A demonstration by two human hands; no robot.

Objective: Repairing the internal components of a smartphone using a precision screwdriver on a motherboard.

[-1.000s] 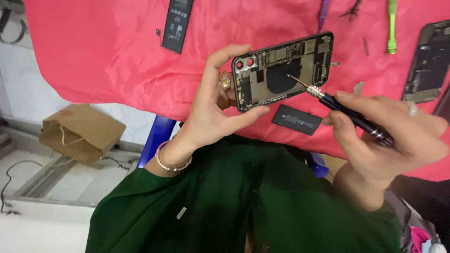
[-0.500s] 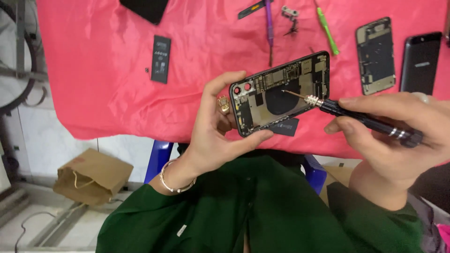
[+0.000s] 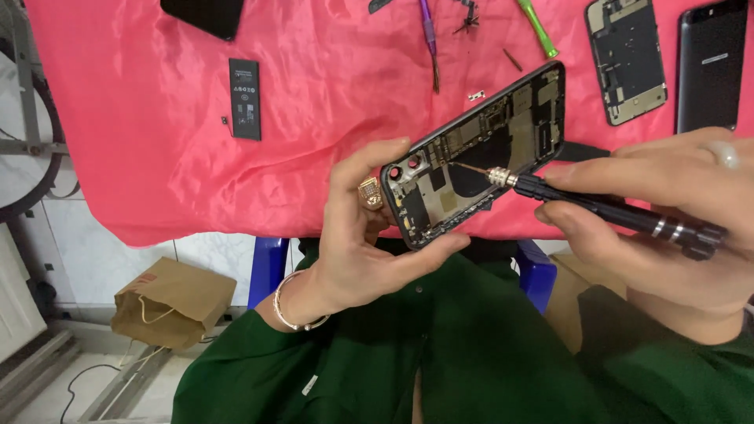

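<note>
Hands first: left hand (image 3: pixel 357 251) clamped round opened phone (image 3: pixel 479 153), thumb along the lower edge, fingers behind, phone held in mid-air over the lap, tilted, just in front of the table (image 3: pixel 314 118) edge. Right hand (image 3: pixel 652 228) closed in a pinch grip on the black screwdriver (image 3: pixel 597 206), tip down inside the phone near the middle of the board. Risks, imo: phone is unsupported, so any push on the driver can rock it, and the tip may skid off across the board parts; a freed screw would prob drop to lap or floor, nothing under it to catch; tilt makes that worse. Loose bits on the pink cloth, battery (image 3: pixel 244 99), second open phone frame (image 3: pixel 626 59), dark phone (image 3: pixel 711 67), green tool (image 3: pixel 537 27), purple tool (image 3: pixel 429 35), can slide since the cloth is slick and creased. Can't make out: the screw head itself, too small; left fingers behind the phone; dark item at the top edge is cut off; paper bag (image 3: pixel 173 302) contents unseen.
</note>
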